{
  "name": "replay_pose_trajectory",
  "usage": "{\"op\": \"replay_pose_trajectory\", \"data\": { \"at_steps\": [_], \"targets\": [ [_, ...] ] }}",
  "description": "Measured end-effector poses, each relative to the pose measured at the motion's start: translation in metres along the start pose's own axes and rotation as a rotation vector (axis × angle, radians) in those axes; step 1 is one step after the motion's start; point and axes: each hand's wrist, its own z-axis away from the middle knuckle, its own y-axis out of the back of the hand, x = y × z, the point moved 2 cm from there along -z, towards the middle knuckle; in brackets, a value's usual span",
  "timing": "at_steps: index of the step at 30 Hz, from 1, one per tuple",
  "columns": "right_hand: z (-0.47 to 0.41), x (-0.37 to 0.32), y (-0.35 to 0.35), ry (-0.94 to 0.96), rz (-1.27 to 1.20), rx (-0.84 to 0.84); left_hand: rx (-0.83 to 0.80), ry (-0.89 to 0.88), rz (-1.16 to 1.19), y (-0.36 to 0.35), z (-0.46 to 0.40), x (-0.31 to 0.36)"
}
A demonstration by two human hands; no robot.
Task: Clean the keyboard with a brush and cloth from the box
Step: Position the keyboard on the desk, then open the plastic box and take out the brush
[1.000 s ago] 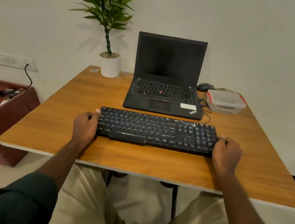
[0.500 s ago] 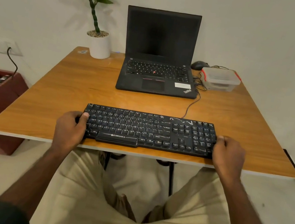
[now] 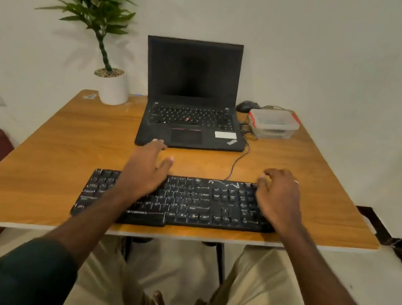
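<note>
Wooden desk (image 3: 64, 160) against a pale wall is filling the view, with a potted plant (image 3: 111, 82) at its far left corner and an open black laptop (image 3: 190, 113) sitting at the far middle. Near the front edge the black keyboard (image 3: 185, 203) is lying with its long axis running left to right, its left end tilting slightly toward the person, and its cable is trailing away toward the laptop.

Both hands are hovering over the keyboard and holding nothing. The left hand (image 3: 147, 169) is reaching forward above the keyboard's left-centre with fingers spread and extended, the fingertips lying close to the laptop's front edge. The right hand (image 3: 279, 195) is hanging above the right end of the keys with fingers loosely curled and apart.

The box (image 3: 273, 123), a clear lidded container with red clips, is standing at the far right of the desk, just beside the laptop and in front of a dark mouse (image 3: 247, 106). Its contents are too dim to make out; the brush and cloth are presumably inside. It is lying ahead and slightly left of the right hand, well apart, and that hand is plainly the nearer one, so fetching the box looks like a forward reach for the right arm
</note>
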Motion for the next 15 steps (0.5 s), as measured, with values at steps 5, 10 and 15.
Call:
{"op": "replay_pose_trajectory", "data": {
  "at_steps": [5,10,15],
  "targets": [
    [-0.054,0.018,-0.002,0.102,0.090,-0.011,-0.146,-0.185,-0.106,-0.050,-0.085,0.063],
    [-0.119,0.055,-0.009,0.074,-0.040,-0.039,-0.194,-0.084,0.112,-0.098,-0.153,0.100],
    [-0.186,0.097,-0.026,-0.123,-0.310,0.082,-0.137,0.163,0.421,-0.151,-0.196,0.111]
  ]
}}
